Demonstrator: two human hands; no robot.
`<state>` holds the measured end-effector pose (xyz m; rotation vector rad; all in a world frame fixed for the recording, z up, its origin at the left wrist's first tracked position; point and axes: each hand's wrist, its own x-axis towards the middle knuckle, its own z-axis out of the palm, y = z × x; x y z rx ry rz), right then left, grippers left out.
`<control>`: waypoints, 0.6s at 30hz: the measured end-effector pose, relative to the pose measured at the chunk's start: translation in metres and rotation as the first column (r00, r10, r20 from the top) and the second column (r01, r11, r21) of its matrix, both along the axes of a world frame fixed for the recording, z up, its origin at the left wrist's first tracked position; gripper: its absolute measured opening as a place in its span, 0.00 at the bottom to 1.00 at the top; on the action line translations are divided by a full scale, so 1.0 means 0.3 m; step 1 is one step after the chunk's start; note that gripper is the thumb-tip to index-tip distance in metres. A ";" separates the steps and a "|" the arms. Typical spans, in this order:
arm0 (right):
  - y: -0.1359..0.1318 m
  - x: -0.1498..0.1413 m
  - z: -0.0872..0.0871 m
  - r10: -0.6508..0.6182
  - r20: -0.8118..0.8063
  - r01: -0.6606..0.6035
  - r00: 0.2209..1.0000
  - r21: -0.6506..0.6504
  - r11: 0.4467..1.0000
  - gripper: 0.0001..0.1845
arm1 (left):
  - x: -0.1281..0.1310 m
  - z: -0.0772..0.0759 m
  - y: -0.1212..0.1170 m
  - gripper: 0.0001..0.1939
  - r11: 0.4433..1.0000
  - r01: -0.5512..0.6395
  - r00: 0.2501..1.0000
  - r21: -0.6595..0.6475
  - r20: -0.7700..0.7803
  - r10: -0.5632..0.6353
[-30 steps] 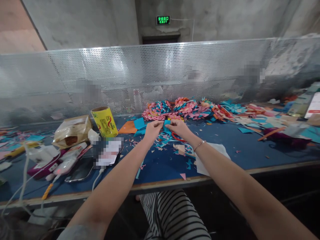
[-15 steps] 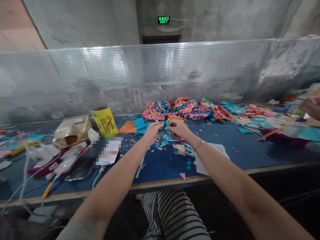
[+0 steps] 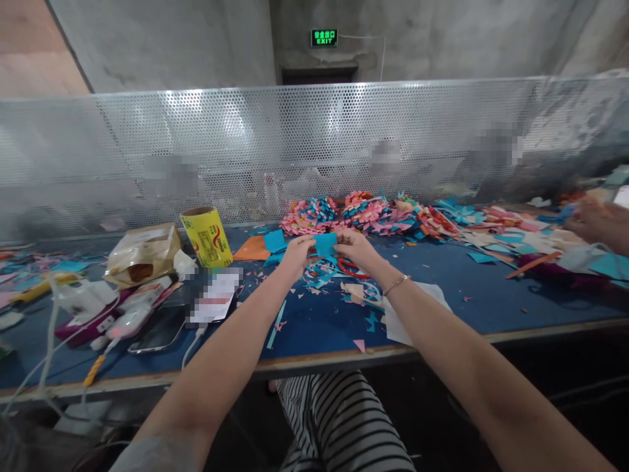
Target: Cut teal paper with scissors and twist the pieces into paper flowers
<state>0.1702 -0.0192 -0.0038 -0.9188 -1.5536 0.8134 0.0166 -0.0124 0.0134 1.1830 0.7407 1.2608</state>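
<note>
A small piece of blue paper (image 3: 325, 245) is stretched between my two hands above the middle of the table. My left hand (image 3: 297, 254) pinches its left edge, and my right hand (image 3: 354, 249) pinches the right edge. Just under the hands lie blue paper strips and a red-orange loop (image 3: 351, 269), perhaps scissor handles, partly covered by my right hand. Behind them sit bunches of pink and blue cut paper (image 3: 310, 215). Left of my left hand are a blue sheet (image 3: 274, 240) and an orange sheet (image 3: 251, 248).
On the left stand a yellow cardboard tube (image 3: 209, 242) and a paper bag (image 3: 142, 252), near phones and cables. A white sheet (image 3: 417, 305) lies under my right forearm. Another person's hand (image 3: 602, 223) shows at the far right. A perforated metal screen (image 3: 246, 144) runs behind the table (image 3: 314, 321).
My hands have moved slightly apart, and the blue paper between them now shows as a wider, flatter piece. At the far right, the other person's hand has moved lower.
</note>
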 end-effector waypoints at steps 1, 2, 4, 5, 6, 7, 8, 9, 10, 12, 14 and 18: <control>0.002 0.000 -0.002 0.005 -0.033 -0.006 0.999 -0.017 1.000 0.09 | -0.001 -0.002 0.001 0.05 1.000 0.001 1.000 0.008 -0.005 -0.001; 0.004 -0.001 -0.004 0.010 -0.069 -0.012 0.998 -0.037 0.999 0.09 | -0.002 -0.005 0.002 0.05 1.000 0.014 1.000 0.023 -0.018 -0.013; 0.006 -0.001 -0.006 0.008 -0.109 -0.014 0.994 -0.055 0.998 0.09 | -0.003 -0.011 0.000 0.06 0.996 0.061 0.996 0.062 -0.066 -0.057; 0.006 -0.002 -0.006 0.006 -0.112 -0.013 0.994 -0.055 0.998 0.09 | -0.004 -0.014 -0.002 0.08 0.993 0.086 0.993 0.080 -0.091 -0.079; 0.005 -0.003 -0.006 0.007 -0.115 -0.014 0.993 -0.057 0.998 0.10 | -0.005 -0.016 -0.003 0.09 0.991 0.102 0.990 0.092 -0.108 -0.092; 0.005 -0.004 -0.006 0.010 -0.119 -0.017 0.993 -0.059 0.998 0.10 | -0.006 -0.017 -0.004 0.09 0.990 0.106 0.989 0.096 -0.114 -0.095; 0.004 -0.005 -0.005 0.015 -0.125 -0.023 0.992 -0.063 0.998 0.10 | -0.006 -0.018 -0.004 0.08 0.991 0.098 0.990 0.091 -0.106 -0.088; 0.004 -0.005 -0.004 0.018 -0.135 -0.027 0.991 -0.065 0.997 0.11 | -0.006 -0.018 -0.003 0.07 0.994 0.082 0.993 0.077 -0.090 -0.075; 0.003 -0.006 -0.003 0.019 -0.148 -0.029 0.989 -0.068 0.997 0.11 | -0.006 -0.016 -0.002 0.06 0.996 0.064 0.996 0.058 -0.071 -0.060; 0.004 -0.007 -0.002 0.016 -0.174 -0.030 0.985 -0.073 0.997 0.11 | -0.005 -0.012 -0.001 0.05 0.999 0.033 0.999 0.012 -0.036 -0.032; 0.007 -0.007 -0.003 0.014 -0.191 -0.029 0.982 -0.078 0.997 0.12 | -0.005 -0.007 0.000 0.05 0.999 0.020 1.000 -0.031 -0.012 -0.020; 0.017 0.000 -0.010 0.004 -0.149 -0.008 0.989 -0.030 1.000 0.10 | -0.008 -0.004 0.001 0.06 0.998 0.024 1.000 -0.065 0.021 -0.023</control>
